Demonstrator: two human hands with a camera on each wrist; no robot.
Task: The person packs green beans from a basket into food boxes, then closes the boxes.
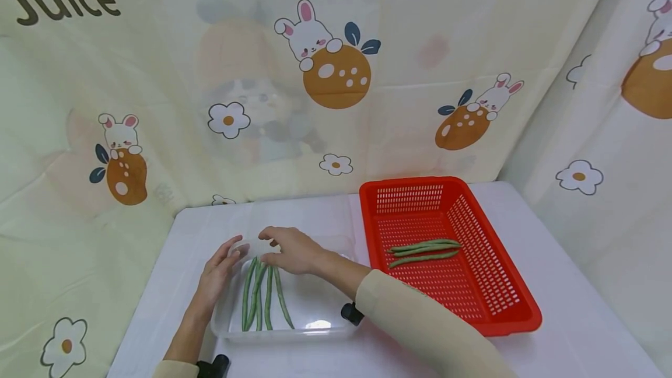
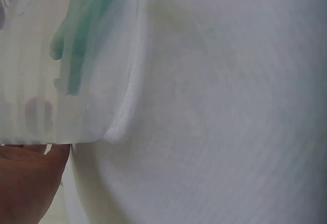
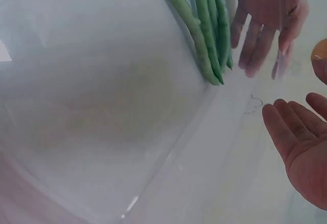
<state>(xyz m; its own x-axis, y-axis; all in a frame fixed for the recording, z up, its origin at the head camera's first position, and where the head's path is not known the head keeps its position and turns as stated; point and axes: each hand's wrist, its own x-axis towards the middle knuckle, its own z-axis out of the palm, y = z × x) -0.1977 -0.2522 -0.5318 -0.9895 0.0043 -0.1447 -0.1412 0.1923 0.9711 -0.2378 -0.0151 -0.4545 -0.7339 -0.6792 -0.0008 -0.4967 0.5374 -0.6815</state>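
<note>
A clear plastic tray (image 1: 283, 334) on the white table holds several long green beans (image 1: 268, 299) lying side by side. My left hand (image 1: 217, 276) rests with straight fingers against the tray's outer left wall, near its far corner. My right hand (image 1: 289, 249) hovers, fingers relaxed, over the far ends of the beans and holds nothing. The right wrist view shows the beans (image 3: 204, 35), the left hand (image 3: 265, 14) through the clear wall, and the right palm (image 3: 301, 142) spread. In the left wrist view the beans (image 2: 82, 35) blur behind the tray wall (image 2: 122, 106).
To the right of the tray stands a red slotted basket (image 1: 525, 308) with three green beans (image 1: 425, 251) in it. A cream curtain printed with rabbits and flowers hangs close behind and to both sides of the white table (image 1: 577, 319).
</note>
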